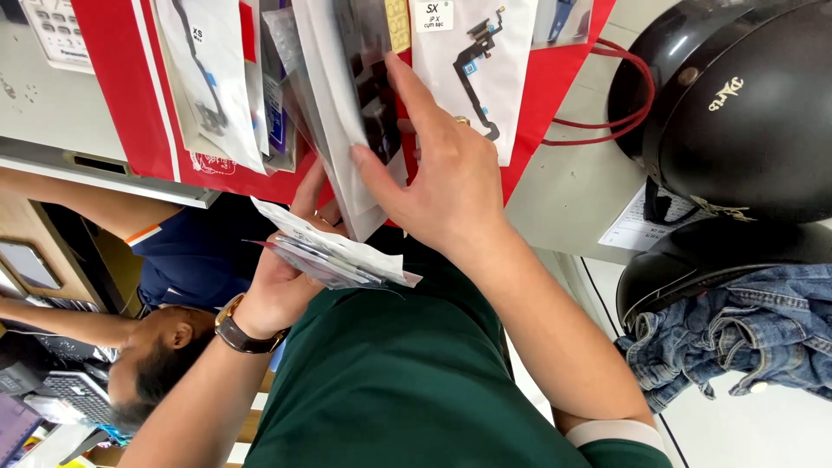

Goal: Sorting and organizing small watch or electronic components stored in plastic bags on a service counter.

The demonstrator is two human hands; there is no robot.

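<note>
My left hand (pixel 282 277), with a brown-strapped watch on its wrist, is shut on a thin stack of flat clear and white packets (pixel 334 256). Above it, my right hand (pixel 442 178), a ring on one finger, pinches a tall clear packet (pixel 360 104) with a dark part inside, thumb on its lower edge and fingers along its side. That packet stands among several similar packets of small flex-cable parts (pixel 472 61) spread on a red bag (pixel 555 78). My green shirt fills the bottom of the view.
The red bag lies on a grey counter (pixel 572 195) with its cord handles to the right. A black helmet (pixel 737 104) and a second helmet under a denim jacket (pixel 745 334) sit at right. Another person (pixel 165 347) works at a keyboard at lower left.
</note>
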